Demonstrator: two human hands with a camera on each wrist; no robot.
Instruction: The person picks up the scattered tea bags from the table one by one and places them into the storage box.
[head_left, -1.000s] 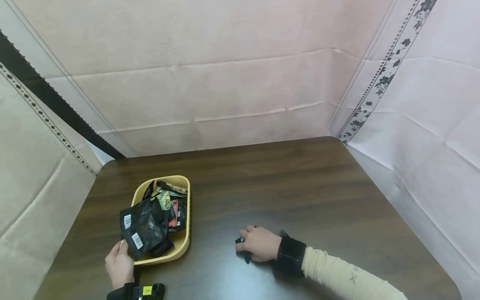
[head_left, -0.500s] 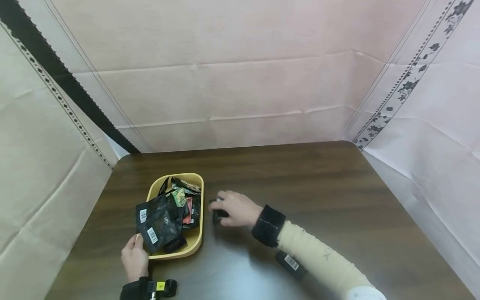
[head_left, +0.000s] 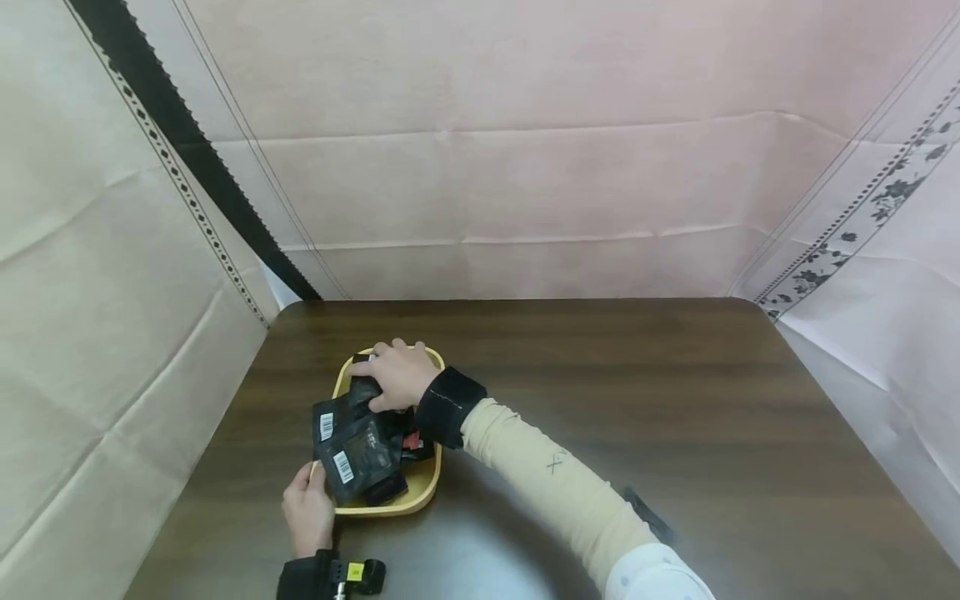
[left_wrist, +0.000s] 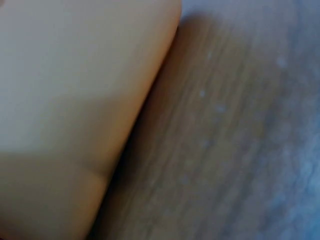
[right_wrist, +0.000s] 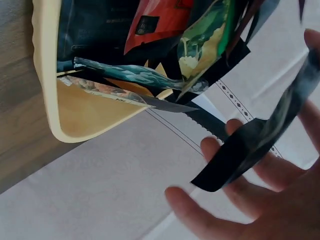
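Observation:
A yellow plastic basket (head_left: 429, 490) stands on the left of the table, heaped with black packets. My left hand (head_left: 309, 510) grips its near left corner, thumb up by the rim. Over the basket's far part, my right hand (head_left: 403, 377) holds a small black packet (right_wrist: 239, 156). In the right wrist view, the packet lies between the thumb and the fingers of that hand, just outside the rim in this view. A red packet (right_wrist: 159, 22) and a green patterned packet (right_wrist: 202, 47) show inside the basket. Only blurred skin of the left hand (left_wrist: 70, 100) shows in the left wrist view.
Another dark packet (head_left: 648, 515) lies on the brown wooden table (head_left: 600, 367), partly behind the right sleeve (head_left: 555, 479). Pale cloth (head_left: 525, 183) hangs behind the table and on both sides.
My right hand has carried the small black packet from the middle of the table leftward and over the basket. The left hand keeps its grip at the basket's corner. The head view has shifted right.

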